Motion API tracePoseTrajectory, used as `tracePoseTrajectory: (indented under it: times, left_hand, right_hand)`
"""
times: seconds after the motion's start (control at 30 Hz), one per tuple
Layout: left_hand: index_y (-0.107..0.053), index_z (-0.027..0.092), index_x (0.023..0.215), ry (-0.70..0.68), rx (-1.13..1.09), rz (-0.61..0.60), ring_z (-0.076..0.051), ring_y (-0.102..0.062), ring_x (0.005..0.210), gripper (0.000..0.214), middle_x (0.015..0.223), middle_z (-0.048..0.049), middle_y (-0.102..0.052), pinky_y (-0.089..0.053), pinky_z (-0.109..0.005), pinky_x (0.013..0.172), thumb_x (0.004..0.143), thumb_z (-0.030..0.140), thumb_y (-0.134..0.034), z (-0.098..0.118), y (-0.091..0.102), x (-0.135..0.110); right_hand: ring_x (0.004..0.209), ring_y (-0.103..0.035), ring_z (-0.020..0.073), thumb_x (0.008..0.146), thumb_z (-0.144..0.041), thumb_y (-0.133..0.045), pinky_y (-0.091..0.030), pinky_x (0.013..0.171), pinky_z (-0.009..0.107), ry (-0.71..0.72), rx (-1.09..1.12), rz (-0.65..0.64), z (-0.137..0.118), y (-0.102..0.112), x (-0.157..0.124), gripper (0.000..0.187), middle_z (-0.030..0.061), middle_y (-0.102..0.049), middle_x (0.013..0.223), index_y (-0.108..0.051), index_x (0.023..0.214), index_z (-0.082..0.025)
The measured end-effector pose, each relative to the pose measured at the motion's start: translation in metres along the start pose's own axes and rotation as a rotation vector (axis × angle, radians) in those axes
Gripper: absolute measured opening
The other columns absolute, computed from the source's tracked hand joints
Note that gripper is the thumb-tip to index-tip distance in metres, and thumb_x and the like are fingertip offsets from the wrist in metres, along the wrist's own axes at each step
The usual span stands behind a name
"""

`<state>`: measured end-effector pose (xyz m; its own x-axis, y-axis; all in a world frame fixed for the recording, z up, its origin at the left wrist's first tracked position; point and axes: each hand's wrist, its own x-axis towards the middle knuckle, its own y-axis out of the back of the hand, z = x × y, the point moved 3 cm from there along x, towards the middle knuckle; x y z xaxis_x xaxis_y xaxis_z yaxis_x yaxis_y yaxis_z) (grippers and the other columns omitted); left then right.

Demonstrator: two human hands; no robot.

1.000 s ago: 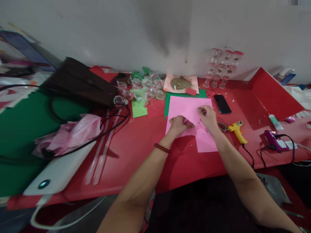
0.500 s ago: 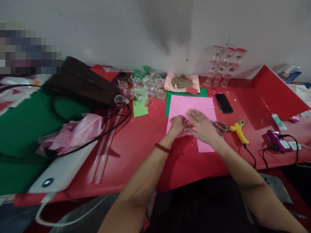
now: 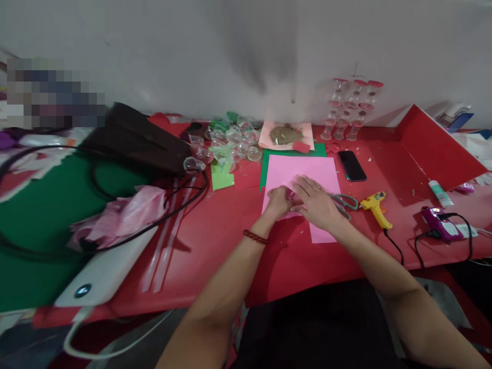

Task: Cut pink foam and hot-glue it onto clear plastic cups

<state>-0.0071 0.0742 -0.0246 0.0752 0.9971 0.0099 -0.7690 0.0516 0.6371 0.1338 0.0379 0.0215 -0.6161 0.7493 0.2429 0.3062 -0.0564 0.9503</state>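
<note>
A pink sheet of paper (image 3: 300,166) lies on top of a green sheet (image 3: 319,150), and a smaller pink piece (image 3: 322,236) juts out below it. My left hand (image 3: 279,201) rests on the pink paper with its fingers curled in; whatever they hold is hidden. Beside it, my right hand (image 3: 314,201) lies flat with fingers stretched over the sheet, its thumb near the left hand's fingers. Grey-green scissors (image 3: 348,201) lie just right of the right hand, partly covered by it.
To the right are a yellow glue gun (image 3: 376,209), a phone (image 3: 352,165), a glue stick (image 3: 441,193) and a purple power socket (image 3: 441,224). Clear plastic cups (image 3: 234,138) cluster at the back. Joined cup shapes (image 3: 348,110) stand by the wall. A black cable (image 3: 180,207) loops at left.
The view has shifted slightly. Both hands keep nearly the same place and pose on the pink paper.
</note>
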Motion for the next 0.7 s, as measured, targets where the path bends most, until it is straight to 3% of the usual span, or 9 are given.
tracePoseTrajectory:
  times: [0.13, 0.23, 0.33, 0.43, 0.53, 0.7]
  left_hand:
    - [-0.05, 0.021, 0.052, 0.074, -0.028, 0.031, -0.019, -0.058, 0.059, 0.038, 0.05, 0.0014, -0.052, -0.043, -0.034, 0.067, 0.061, 0.042, -0.079, 0.003, 0.003, -0.003]
    - [-0.061, 0.02, 0.066, 0.112, -0.323, 0.041, -0.022, -0.067, 0.07, 0.033, 0.066, -0.0015, -0.067, -0.05, -0.035, 0.073, 0.058, 0.042, -0.084, 0.005, 0.002, -0.007]
    - [-0.066, 0.019, 0.084, 0.059, -0.687, -0.043, -0.024, -0.073, 0.083, 0.039, 0.087, -0.0058, -0.075, -0.055, -0.039, 0.083, 0.06, 0.043, -0.086, 0.01, 0.002, -0.012]
    - [-0.065, 0.019, 0.082, -0.004, -0.835, -0.169, -0.025, -0.073, 0.091, 0.043, 0.096, -0.0077, -0.075, -0.055, -0.042, 0.087, 0.059, 0.046, -0.088, 0.015, 0.005, -0.017]
    - [-0.069, 0.02, 0.08, -0.005, -0.885, -0.288, -0.025, -0.072, 0.092, 0.044, 0.097, -0.008, -0.075, -0.056, -0.041, 0.084, 0.054, 0.047, -0.092, 0.018, 0.009, -0.022]
    - [-0.076, 0.023, 0.088, 0.019, -1.016, -0.424, -0.026, -0.071, 0.089, 0.052, 0.093, -0.0067, -0.075, -0.055, -0.044, 0.087, 0.048, 0.05, -0.094, 0.019, 0.008, -0.029]
  right_hand:
    - [0.157, -0.018, 0.0327, 0.089, -0.052, -0.068, -0.015, 0.126, 0.057, -0.055, 0.024, 0.056, 0.012, 0.015, -0.006, 0.079, 0.0125, -0.03, 0.167, -0.039, 0.157, -0.024]
    - [0.158, -0.01, 0.0344, 0.084, -0.059, -0.071, -0.013, 0.125, 0.062, -0.123, 0.094, 0.142, 0.03, 0.028, -0.012, 0.092, 0.0106, -0.026, 0.169, -0.029, 0.161, -0.03]
    - [0.158, -0.009, 0.035, 0.078, -0.059, -0.077, -0.018, 0.123, 0.063, -0.103, 0.18, 0.107, 0.043, 0.028, -0.015, 0.106, 0.0119, -0.026, 0.168, -0.021, 0.162, -0.031]
    - [0.158, -0.009, 0.036, 0.073, -0.057, -0.082, -0.019, 0.122, 0.064, -0.051, 0.233, 0.095, 0.047, 0.02, -0.015, 0.112, 0.0129, -0.024, 0.168, -0.019, 0.162, -0.032]
    - [0.157, -0.016, 0.0342, 0.074, -0.055, -0.082, -0.022, 0.123, 0.061, 0.03, 0.327, 0.17, 0.044, 0.015, -0.016, 0.106, 0.0139, -0.031, 0.164, -0.023, 0.159, -0.031]
    - [0.148, -0.035, 0.032, 0.073, -0.051, -0.082, -0.04, 0.115, 0.057, 0.035, 0.665, 0.281, 0.035, 0.012, -0.019, 0.099, 0.0146, -0.038, 0.155, -0.026, 0.152, -0.033]
